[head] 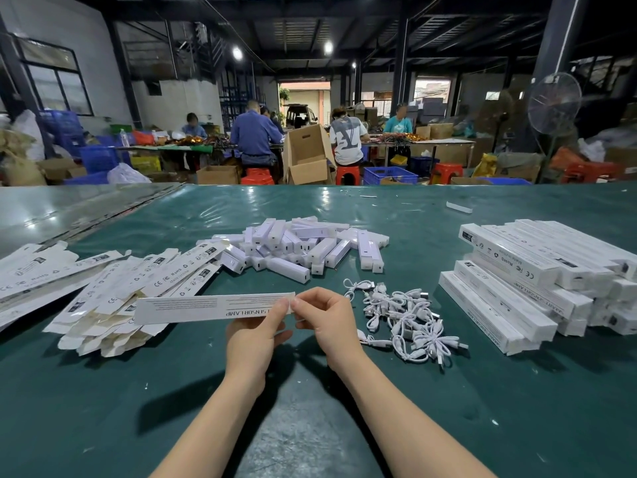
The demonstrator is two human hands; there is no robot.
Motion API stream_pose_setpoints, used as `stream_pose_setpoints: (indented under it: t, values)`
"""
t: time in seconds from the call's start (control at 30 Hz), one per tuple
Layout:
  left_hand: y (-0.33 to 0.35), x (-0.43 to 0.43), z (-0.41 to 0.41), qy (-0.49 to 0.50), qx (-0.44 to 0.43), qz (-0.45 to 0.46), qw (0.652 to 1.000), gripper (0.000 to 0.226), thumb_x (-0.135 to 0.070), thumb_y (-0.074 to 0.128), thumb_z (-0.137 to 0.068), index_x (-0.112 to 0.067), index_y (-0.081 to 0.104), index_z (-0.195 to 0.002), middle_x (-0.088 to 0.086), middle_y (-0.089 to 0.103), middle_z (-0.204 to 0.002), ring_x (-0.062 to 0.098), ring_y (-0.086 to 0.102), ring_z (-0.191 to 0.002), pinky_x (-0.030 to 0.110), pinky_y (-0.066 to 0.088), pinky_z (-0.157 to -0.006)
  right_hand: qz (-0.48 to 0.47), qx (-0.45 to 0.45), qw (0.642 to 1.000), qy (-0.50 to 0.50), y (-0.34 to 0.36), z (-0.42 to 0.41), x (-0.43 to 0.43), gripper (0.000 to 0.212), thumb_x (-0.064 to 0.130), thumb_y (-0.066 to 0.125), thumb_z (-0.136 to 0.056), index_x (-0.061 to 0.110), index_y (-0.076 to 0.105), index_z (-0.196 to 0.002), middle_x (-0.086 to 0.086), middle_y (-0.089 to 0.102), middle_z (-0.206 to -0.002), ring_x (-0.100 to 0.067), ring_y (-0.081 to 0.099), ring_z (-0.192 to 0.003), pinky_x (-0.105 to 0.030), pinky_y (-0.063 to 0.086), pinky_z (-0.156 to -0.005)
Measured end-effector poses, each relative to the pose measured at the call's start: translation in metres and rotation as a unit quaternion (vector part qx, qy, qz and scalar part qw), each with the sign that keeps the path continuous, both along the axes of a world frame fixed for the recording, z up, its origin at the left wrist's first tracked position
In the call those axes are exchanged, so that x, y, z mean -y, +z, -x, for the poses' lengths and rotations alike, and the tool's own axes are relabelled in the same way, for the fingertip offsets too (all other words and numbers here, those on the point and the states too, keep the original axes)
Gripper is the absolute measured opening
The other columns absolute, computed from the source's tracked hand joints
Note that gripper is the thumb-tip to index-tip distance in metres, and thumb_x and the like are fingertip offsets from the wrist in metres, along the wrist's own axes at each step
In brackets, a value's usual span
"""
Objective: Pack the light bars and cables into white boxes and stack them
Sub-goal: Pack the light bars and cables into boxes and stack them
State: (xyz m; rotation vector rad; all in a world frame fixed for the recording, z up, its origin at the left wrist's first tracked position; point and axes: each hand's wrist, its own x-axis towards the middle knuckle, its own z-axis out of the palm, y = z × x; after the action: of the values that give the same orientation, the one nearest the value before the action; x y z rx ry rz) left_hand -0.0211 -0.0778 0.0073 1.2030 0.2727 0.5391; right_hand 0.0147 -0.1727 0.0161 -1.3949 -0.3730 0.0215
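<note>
**On the green worktop, one white box held by its end**

Across the worktop (344, 426), the supplies sit in an arc around the person, probably so each is a short reach away. At 2 o'clock stands the stack of closed boxes (537, 270), the largest mass. Its layers cross one another, which likely keeps it steady, and its far side runs off the frame. At 9 o'clock spreads a fan of flat boxes (113, 294), not yet folded up and also cut off at the edge. At 12 o'clock lies the heap of light bars (300, 246). At 3 o'clock, just beside the right wrist, is the tangle of cables (403, 315).

At the centre, the held box (206, 308) is raised off the surface, its length running out toward 9 o'clock. The left grip (255, 336) is closed round it near its right end, steadying it. The right grip (327, 322) pinches the end flap, so that end is probably being opened or tucked shut.

Fingers hide the flap itself. Whether a bar and cable are already inside cannot be told. The print reads upside down, and only "SENSOR LAMP" is legible.
</note>
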Motion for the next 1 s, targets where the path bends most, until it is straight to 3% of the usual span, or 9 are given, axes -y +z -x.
stream_pose_setpoints:
  t: [0.07,0.17,0.37,0.53,0.63,0.7,0.87,0.93,1.0]
  values:
    - [0.003,0.000,0.000,0.007,0.005,0.027,1.000,0.005,-0.013,0.066,-0.084,-0.015,0.064,-0.079,-0.003,0.070,-0.070,0.011,0.065,-0.063,0.017,0.051,-0.049,0.005,0.002,1.000,0.023,0.002,0.003,-0.001,0.017,-0.002,0.057,-0.085,0.010,0.070,-0.082,0.005,0.063,-0.066,-0.002,0.055,-0.060,-0.016,0.047,-0.059]
    - [0.009,-0.004,0.000,0.003,0.022,0.101,0.995,0.009,-0.017,0.062,-0.087,-0.014,0.062,-0.079,-0.004,0.068,-0.060,0.007,0.064,-0.052,0.019,0.052,-0.047,-0.004,-0.028,0.992,0.126,0.005,0.010,-0.006,0.032,-0.001,0.049,-0.090,0.016,0.062,-0.114,0.000,0.066,-0.090,-0.005,0.058,-0.078,-0.020,0.045,-0.070]
    - [0.012,-0.005,0.003,-0.022,0.032,0.119,0.992,0.008,-0.013,0.058,-0.089,-0.014,0.064,-0.083,-0.003,0.070,-0.065,0.008,0.066,-0.055,0.020,0.053,-0.048,-0.013,-0.028,0.988,0.153,0.007,0.016,-0.010,0.047,-0.009,0.046,-0.089,0.010,0.047,-0.132,-0.018,0.053,-0.132,-0.024,0.056,-0.104,-0.030,0.044,-0.090]
    - [0.013,-0.006,0.003,0.006,0.031,0.170,0.985,0.006,-0.015,0.060,-0.088,-0.017,0.060,-0.082,0.004,0.066,-0.072,0.009,0.063,-0.049,0.019,0.052,-0.047,0.142,0.069,0.973,0.169,0.002,0.021,-0.015,0.062,0.014,0.056,-0.091,0.034,0.027,-0.143,0.014,0.050,-0.120,0.010,0.047,-0.093,0.001,0.033,-0.086]
    - [0.011,-0.007,0.003,0.010,0.025,0.178,0.984,0.003,-0.017,0.060,-0.089,-0.016,0.058,-0.087,0.005,0.063,-0.080,0.009,0.065,-0.050,0.018,0.052,-0.048,0.196,0.093,0.962,0.165,0.000,0.021,-0.015,0.067,0.024,0.059,-0.090,0.044,0.019,-0.142,0.019,0.044,-0.124,0.010,0.046,-0.102,0.005,0.029,-0.086]
    - [0.010,-0.007,0.002,0.004,0.017,0.179,0.984,0.006,-0.019,0.060,-0.088,-0.013,0.058,-0.089,0.006,0.064,-0.078,0.010,0.064,-0.050,0.018,0.052,-0.047,0.185,0.084,0.965,0.166,-0.001,0.020,-0.017,0.065,0.024,0.057,-0.092,0.041,0.021,-0.143,0.020,0.045,-0.124,0.005,0.044,-0.111,0.005,0.029,-0.087]
    - [0.012,-0.007,0.000,-0.087,-0.007,0.105,0.991,0.024,-0.023,0.051,-0.093,-0.003,0.062,-0.085,0.005,0.071,-0.063,0.013,0.067,-0.053,0.019,0.052,-0.048,0.064,0.027,0.995,0.072,-0.004,0.014,-0.023,0.047,0.018,0.055,-0.092,0.023,0.042,-0.136,0.009,0.059,-0.098,-0.004,0.055,-0.091,-0.013,0.042,-0.088]
    - [0.013,-0.007,-0.001,-0.122,-0.023,0.075,0.989,0.031,-0.027,0.047,-0.095,-0.002,0.064,-0.091,0.008,0.073,-0.073,0.015,0.070,-0.065,0.021,0.055,-0.055,0.040,0.032,0.997,0.053,-0.003,0.009,-0.018,0.035,0.013,0.055,-0.092,0.020,0.051,-0.126,0.004,0.063,-0.094,-0.003,0.059,-0.085,-0.017,0.045,-0.085]
    - [0.014,-0.006,-0.002,-0.126,-0.047,0.063,0.989,0.037,-0.037,0.041,-0.096,-0.008,0.065,-0.093,0.005,0.073,-0.078,0.017,0.068,-0.075,0.026,0.054,-0.063,0.022,0.048,0.998,0.033,-0.001,0.006,-0.013,0.022,0.006,0.054,-0.092,0.023,0.062,-0.103,0.011,0.065,-0.082,0.007,0.059,-0.071,-0.010,0.044,-0.072]
